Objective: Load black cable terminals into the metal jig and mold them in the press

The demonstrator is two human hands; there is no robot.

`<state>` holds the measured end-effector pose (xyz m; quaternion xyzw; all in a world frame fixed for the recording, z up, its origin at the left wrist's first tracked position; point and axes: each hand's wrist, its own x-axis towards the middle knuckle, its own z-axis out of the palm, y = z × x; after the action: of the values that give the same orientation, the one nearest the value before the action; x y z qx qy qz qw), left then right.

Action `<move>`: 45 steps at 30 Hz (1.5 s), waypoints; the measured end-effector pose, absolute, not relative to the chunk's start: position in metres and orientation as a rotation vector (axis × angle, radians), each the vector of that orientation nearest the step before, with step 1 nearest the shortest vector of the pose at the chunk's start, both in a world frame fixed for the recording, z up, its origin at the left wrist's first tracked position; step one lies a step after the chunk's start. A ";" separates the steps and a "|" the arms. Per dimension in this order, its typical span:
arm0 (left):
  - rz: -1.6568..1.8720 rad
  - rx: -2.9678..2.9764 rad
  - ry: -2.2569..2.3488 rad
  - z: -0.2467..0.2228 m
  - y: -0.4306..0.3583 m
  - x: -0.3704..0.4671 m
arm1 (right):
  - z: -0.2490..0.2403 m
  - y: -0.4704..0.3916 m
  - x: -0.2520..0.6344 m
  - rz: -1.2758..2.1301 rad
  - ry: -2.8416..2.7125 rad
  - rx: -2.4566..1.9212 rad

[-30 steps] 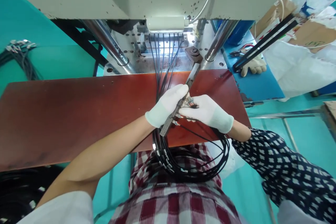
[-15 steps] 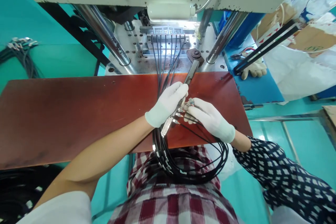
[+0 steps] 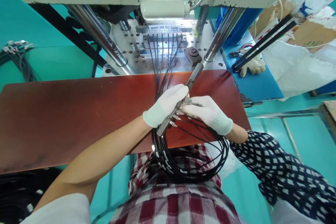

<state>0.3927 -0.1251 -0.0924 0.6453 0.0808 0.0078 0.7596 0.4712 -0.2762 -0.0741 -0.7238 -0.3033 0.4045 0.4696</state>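
Observation:
My left hand (image 3: 164, 105), in a white glove, grips a long grey metal bar (image 3: 194, 75) that slants up toward the machine. My right hand (image 3: 208, 113), also gloved, pinches the metal-tipped end of a black cable (image 3: 181, 113) against the bar, where several connector ends sit side by side. The black cables (image 3: 189, 164) loop down over my lap. Other black cables (image 3: 160, 66) run from under my left hand up into a mould fixture (image 3: 163, 35) on the press.
A brown board (image 3: 65, 112) spans the front of the press. Two steel columns (image 3: 97, 28) flank the fixture. A loose glove (image 3: 253, 66) and black strips lie on a blue surface at right. Cable bundles (image 3: 18, 52) rest at far left.
My right hand moved up closer to the bar and my left hand, bringing a cable end against it. The view shifted slightly.

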 end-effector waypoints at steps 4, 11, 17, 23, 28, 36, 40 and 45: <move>0.095 1.498 0.229 -0.090 -0.133 0.392 | -0.075 -0.273 0.468 0.941 -0.810 -1.847; 0.088 1.532 0.217 -0.091 -0.132 0.393 | -0.077 -0.278 0.469 0.879 -0.957 -1.929; 0.016 1.489 0.214 -0.087 -0.126 0.394 | -0.074 -0.291 0.464 0.627 -1.058 -2.040; -0.002 1.471 0.192 -0.091 -0.125 0.393 | -0.078 -0.294 0.462 0.514 -0.819 -2.158; -0.009 1.450 0.169 -0.093 -0.124 0.394 | -0.077 -0.293 0.463 0.287 -0.974 -2.229; -0.016 1.420 0.094 -0.097 -0.123 0.395 | -0.072 -0.284 0.482 0.860 -1.008 -1.865; -0.066 1.406 0.063 -0.094 -0.123 0.396 | -0.074 -0.278 0.488 1.041 -0.845 -1.706; -0.059 1.552 0.094 -0.090 -0.126 0.395 | -0.079 -0.278 0.486 1.022 -0.867 -1.677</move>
<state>0.3947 -0.1264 -0.0897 0.7002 0.0425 -0.0267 0.7122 0.4863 -0.2779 -0.0792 -0.6865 -0.3550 0.4183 0.4772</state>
